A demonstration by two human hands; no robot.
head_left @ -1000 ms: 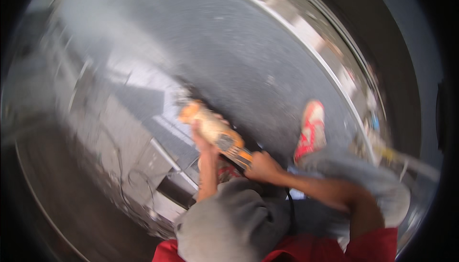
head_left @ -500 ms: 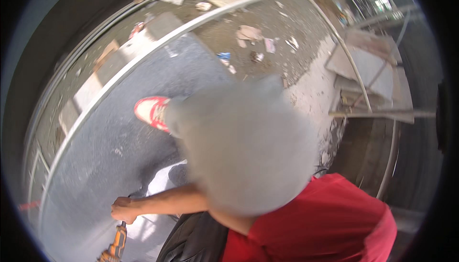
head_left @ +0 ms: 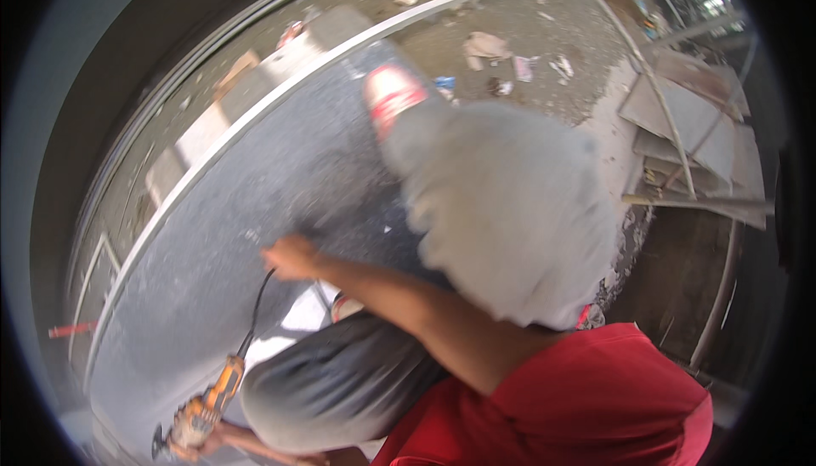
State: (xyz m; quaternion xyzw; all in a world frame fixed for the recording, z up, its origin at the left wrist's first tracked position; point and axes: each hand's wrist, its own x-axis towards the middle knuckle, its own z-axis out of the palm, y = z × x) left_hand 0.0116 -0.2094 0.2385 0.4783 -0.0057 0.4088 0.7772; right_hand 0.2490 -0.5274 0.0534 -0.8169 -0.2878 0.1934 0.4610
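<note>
At the lower left, my left hand is wrapped round the head end of an orange and black angle grinder. The grinder's dark disc points toward the left edge. A black power cord runs from the tool's rear end up to my right hand, whose fingers are closed on it, somewhat blurred. My right arm crosses over my bent left knee. Beneath both hands lies a dark grey, dusty flat surface.
My red and white shoe stands on the grey surface, below my raised grey-trousered knee. A pale rail curves along the surface's far side. Rubble and scraps lie beyond it. Stacked boards and poles stand at the right.
My right hand has moved up and away from the grinder, with the cord now stretching between them. My shoe and knee have shifted forward and right. My left hand on the grinder has come into view.
</note>
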